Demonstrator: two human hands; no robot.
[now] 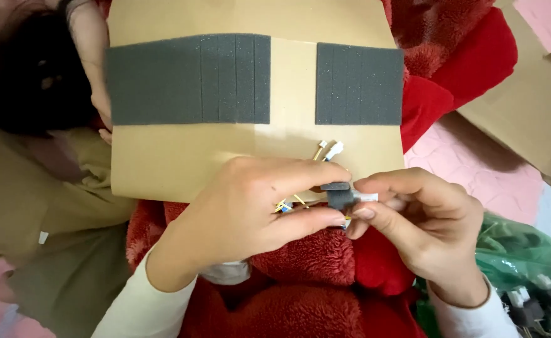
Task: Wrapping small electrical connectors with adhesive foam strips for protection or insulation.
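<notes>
My left hand [250, 209] and my right hand [422, 219] meet over my lap, both pinching a small part with thin yellow wires [325, 150] and white plug ends. A short dark grey foam strip [339, 194] is wrapped around that part between my fingertips. Just beyond my hands lies a brown cardboard sheet [181, 163] carrying two blocks of grey foam cut into strips, a wider left block [188, 78] and a narrower right block [359, 84].
Another person's hand [94, 69] holds the cardboard's left edge. A red fleece blanket [313, 294] covers my lap. A green plastic bag [526, 263] with small dark and white parts sits at lower right. A folded cardboard piece [532, 106] lies at upper right.
</notes>
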